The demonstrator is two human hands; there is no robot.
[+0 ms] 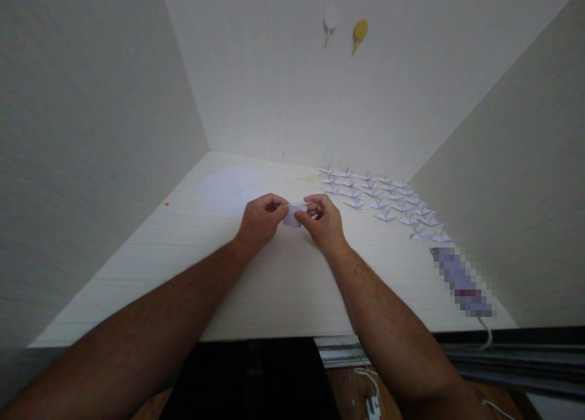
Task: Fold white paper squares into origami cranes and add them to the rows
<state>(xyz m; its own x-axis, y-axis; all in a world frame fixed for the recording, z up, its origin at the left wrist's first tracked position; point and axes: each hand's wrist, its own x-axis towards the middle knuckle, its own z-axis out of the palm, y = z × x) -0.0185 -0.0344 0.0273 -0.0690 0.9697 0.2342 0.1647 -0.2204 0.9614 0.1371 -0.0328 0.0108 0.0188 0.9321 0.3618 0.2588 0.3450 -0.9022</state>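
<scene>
My left hand (261, 217) and my right hand (323, 220) meet over the middle of a pale wooden desk (283, 286). Between them is a small folded piece of pale lilac paper (294, 214). Both hands pinch it with thumb and fingertips, the left on its left edge, the right on its right edge. The paper is held just above the desk surface. Much of the fold is hidden by my fingers.
Several finished lilac paper cranes (384, 199) lie in rows at the back right. A stack of lilac paper sheets (228, 188) lies at the back left. A blurred flat device (462, 281) with a white cable rests at the right edge. Walls close in on three sides.
</scene>
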